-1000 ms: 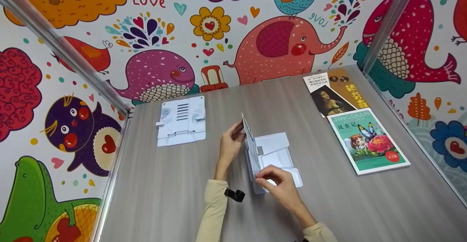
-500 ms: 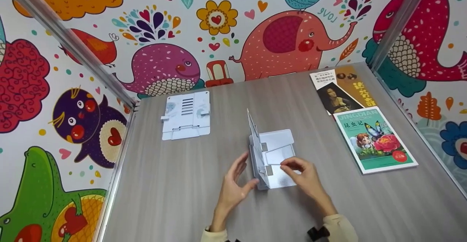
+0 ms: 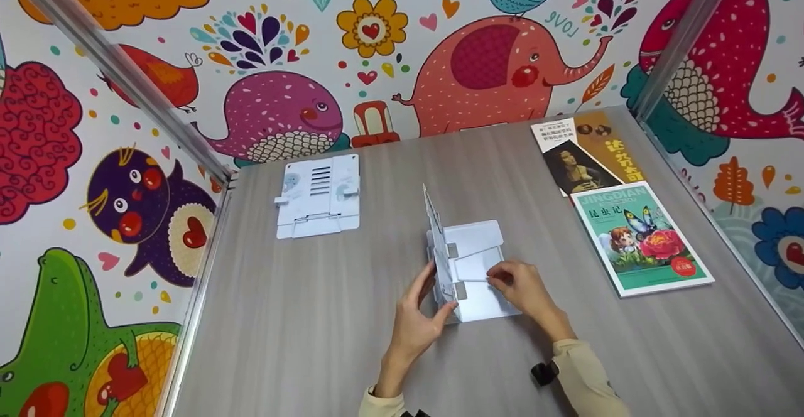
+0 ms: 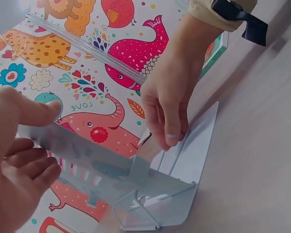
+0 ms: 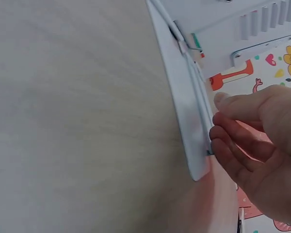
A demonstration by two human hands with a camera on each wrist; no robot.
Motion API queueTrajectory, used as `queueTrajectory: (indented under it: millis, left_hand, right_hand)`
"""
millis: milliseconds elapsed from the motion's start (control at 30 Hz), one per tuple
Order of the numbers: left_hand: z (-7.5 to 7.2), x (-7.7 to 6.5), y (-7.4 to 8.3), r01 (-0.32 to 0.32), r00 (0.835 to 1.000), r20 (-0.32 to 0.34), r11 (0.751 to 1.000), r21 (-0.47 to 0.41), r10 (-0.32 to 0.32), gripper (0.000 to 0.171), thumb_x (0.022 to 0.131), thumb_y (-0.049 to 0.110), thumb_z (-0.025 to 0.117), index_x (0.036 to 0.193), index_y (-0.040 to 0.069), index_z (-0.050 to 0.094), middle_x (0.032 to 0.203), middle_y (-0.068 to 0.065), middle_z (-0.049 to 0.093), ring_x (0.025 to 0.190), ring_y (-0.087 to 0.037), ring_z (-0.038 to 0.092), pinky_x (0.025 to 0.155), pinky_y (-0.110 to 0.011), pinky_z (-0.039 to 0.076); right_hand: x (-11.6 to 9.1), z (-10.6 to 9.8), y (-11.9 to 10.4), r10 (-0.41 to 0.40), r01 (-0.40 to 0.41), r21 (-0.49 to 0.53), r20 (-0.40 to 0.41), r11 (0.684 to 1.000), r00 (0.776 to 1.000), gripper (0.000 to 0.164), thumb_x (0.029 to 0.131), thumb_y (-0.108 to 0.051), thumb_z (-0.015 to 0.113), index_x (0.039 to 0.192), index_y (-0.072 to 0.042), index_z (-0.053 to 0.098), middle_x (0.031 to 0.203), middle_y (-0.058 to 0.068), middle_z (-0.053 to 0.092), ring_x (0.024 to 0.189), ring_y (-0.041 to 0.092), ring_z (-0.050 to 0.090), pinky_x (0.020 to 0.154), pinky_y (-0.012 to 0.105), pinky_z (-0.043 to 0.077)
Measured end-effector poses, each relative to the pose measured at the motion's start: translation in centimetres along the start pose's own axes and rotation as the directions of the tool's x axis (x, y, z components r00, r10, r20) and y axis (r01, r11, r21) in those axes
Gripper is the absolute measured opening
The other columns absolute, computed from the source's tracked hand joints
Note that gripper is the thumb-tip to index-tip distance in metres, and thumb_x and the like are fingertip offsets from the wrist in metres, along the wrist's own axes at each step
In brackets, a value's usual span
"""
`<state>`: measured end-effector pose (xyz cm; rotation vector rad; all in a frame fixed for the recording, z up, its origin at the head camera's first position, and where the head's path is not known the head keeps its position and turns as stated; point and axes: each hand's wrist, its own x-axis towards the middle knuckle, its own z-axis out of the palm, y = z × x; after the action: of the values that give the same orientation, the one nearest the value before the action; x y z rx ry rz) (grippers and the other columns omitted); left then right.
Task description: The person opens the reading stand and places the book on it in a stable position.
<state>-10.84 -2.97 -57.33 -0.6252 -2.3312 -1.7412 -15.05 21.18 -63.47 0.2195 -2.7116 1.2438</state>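
In the middle, the left hand [image 3: 414,326] holds a stand [image 3: 472,266]. The right hand [image 3: 522,288] pinches it too. A green book [image 3: 642,239] lies at right.

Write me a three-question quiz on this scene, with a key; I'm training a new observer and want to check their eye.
1. Multiple choice: which hand touches the raised panel of the open stand? A) left B) right C) neither
2. True or false: in the head view, the green book lies to the right of the open stand.
3. Fill in: the flat stand has a row of dark ____.

Key: 1. A, the left hand; 2. True; 3. slots.
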Motion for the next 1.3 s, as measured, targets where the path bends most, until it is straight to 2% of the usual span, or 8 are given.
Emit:
queueTrajectory:
  millis: [100,200,400,567,800,1000,1167,1300]
  left_hand:
    - [0.0,0.0,-0.1,-0.009,1.0,-0.001,1.0,0.008,0.009,0.071,0.088,0.008,0.078,0.147,-0.007,0.043,0.148,-0.026,0.051,0.133,-0.038,0.055,0.106,-0.044,0.049]
    - [0.1,0.0,-0.2,-0.014,1.0,-0.006,1.0,0.009,0.014,0.07,0.087,0.006,0.078,0.146,-0.008,0.044,0.146,-0.027,0.053,0.131,-0.039,0.057,0.105,-0.047,0.05]
    - [-0.2,0.3,0.3,0.003,1.0,0.003,1.0,0.014,-0.003,0.071,0.084,0.002,0.08,0.146,-0.006,0.045,0.145,-0.026,0.054,0.131,-0.039,0.057,0.105,-0.045,0.049]
    - [-0.5,0.7,0.8,-0.008,1.0,0.011,1.0,0.014,0.007,0.073,0.083,0.001,0.08,0.147,-0.004,0.045,0.147,-0.024,0.053,0.133,-0.038,0.055,0.107,-0.043,0.049]
    - [-0.6,0.6,0.7,-0.026,1.0,0.005,1.0,0.018,0.026,0.071,0.085,0.003,0.079,0.147,-0.006,0.045,0.144,-0.026,0.055,0.13,-0.039,0.058,0.105,-0.043,0.05]
    - [-0.6,0.8,0.7,-0.031,1.0,0.004,0.999,0.026,0.031,0.071,0.083,0.003,0.08,0.146,-0.005,0.047,0.144,-0.025,0.056,0.131,-0.038,0.058,0.106,-0.044,0.049]
    - [-0.6,1.1,0.8,-0.029,1.0,0.001,0.999,0.035,0.029,0.072,0.082,0.002,0.081,0.145,-0.004,0.049,0.144,-0.022,0.057,0.131,-0.036,0.058,0.107,-0.047,0.049]
    - [-0.2,1.4,0.7,-0.057,0.998,0.008,0.998,0.039,0.057,0.074,0.079,-0.003,0.081,0.145,-0.003,0.049,0.143,-0.022,0.058,0.129,-0.035,0.06,0.105,-0.048,0.05]
  right_hand:
    - [0.1,0.3,-0.2,-0.011,0.011,-0.034,-0.002,0.999,1.0,0.012,0.082,0.002,0.08,0.088,-0.007,0.077,0.085,0.004,0.071,0.077,0.014,0.064,0.07,0.029,0.058]
    - [0.2,0.5,-0.3,-0.058,0.057,-0.075,-0.008,0.996,0.998,0.013,0.08,0.004,0.081,0.084,-0.007,0.076,0.082,0.004,0.07,0.075,0.015,0.065,0.068,0.031,0.057]
    - [0.5,0.9,-0.4,-0.112,0.108,-0.15,-0.023,0.983,0.993,0.013,0.078,0.006,0.081,0.077,-0.006,0.077,0.075,0.003,0.068,0.07,0.015,0.064,0.066,0.033,0.056]
    - [0.5,1.2,-0.6,-0.137,0.126,-0.179,-0.054,0.976,0.989,0.012,0.077,0.006,0.081,0.076,-0.006,0.077,0.073,0.003,0.067,0.068,0.015,0.062,0.064,0.033,0.055]
    - [0.3,2.0,-0.4,-0.204,0.182,-0.226,-0.08,0.957,0.976,0.012,0.079,0.008,0.079,0.077,-0.002,0.073,0.076,0.008,0.064,0.071,0.022,0.062,0.067,0.039,0.055]
    - [0.2,1.9,0.0,-0.191,0.173,-0.172,-0.095,0.97,0.977,0.013,0.079,0.007,0.079,0.078,-0.004,0.071,0.078,0.007,0.064,0.073,0.02,0.061,0.067,0.037,0.054]
    - [0.1,1.4,0.4,-0.167,0.162,-0.053,-0.132,0.985,0.977,0.013,0.081,0.007,0.078,0.083,-0.005,0.074,0.082,0.005,0.068,0.073,0.013,0.061,0.065,0.03,0.054]
    - [-0.1,1.1,0.9,-0.159,0.167,0.032,-0.169,0.986,0.973,0.011,0.082,0.007,0.077,0.085,-0.003,0.075,0.084,0.008,0.071,0.072,0.012,0.063,0.064,0.027,0.054]
